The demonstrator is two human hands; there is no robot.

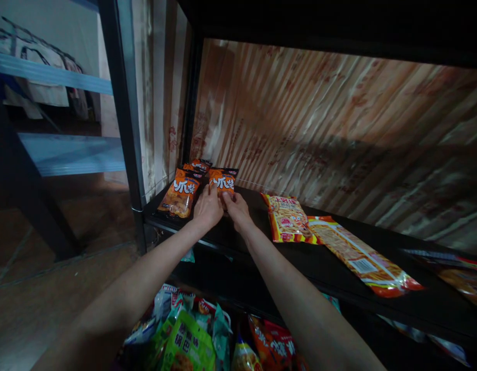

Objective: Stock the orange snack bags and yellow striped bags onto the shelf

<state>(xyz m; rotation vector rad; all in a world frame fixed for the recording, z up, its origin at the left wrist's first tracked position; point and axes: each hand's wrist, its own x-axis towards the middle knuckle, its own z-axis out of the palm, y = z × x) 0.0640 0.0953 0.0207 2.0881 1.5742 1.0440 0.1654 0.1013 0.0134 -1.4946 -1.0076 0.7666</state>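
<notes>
Both of my hands are on one orange snack bag with a black top edge, standing near the back left of the black shelf. My left hand grips its left side, fingertips on the front. My right hand holds its lower right side, thumb on the front. The bag's lower part is hidden by my hands. Just left of them a matching orange snack bag leans upright, and another orange bag shows partly behind it.
A red-and-yellow snack bag and a long noodle-like snack packet lie to the right on the black shelf. Below are several packets, including a green bag. A dark upright post bounds the shelf's left side; striped curtain hangs behind.
</notes>
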